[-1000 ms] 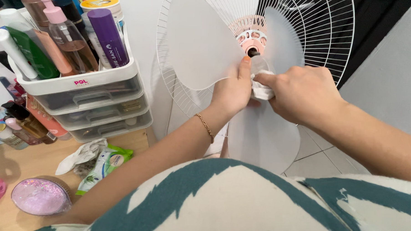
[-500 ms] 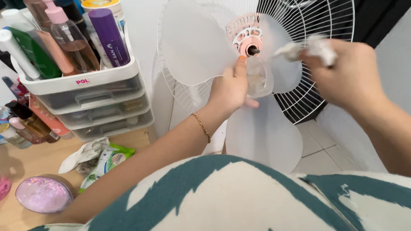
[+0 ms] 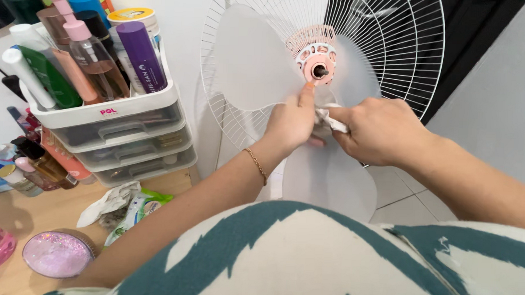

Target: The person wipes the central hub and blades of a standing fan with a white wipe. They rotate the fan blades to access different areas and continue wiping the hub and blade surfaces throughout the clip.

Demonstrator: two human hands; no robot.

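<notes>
A white standing fan faces me with its front guard off. Its translucent blades spread from a pink hub, backed by the wire rear grille. My left hand, a thin bracelet on its wrist, grips the blade just below the hub, index finger pointing up at it. My right hand is closed on a crumpled white wipe and presses it against the blade next to my left hand.
A white drawer organiser packed with bottles and tubes stands left of the fan on a wooden table. Used wipes and a green wipe packet, a pink glittery round case and small bottles lie there. Tiled floor shows lower right.
My right hand swung up and to the right with the wipe, then came back down onto the blade beside my left hand. The left hand kept its hold below the hub.
</notes>
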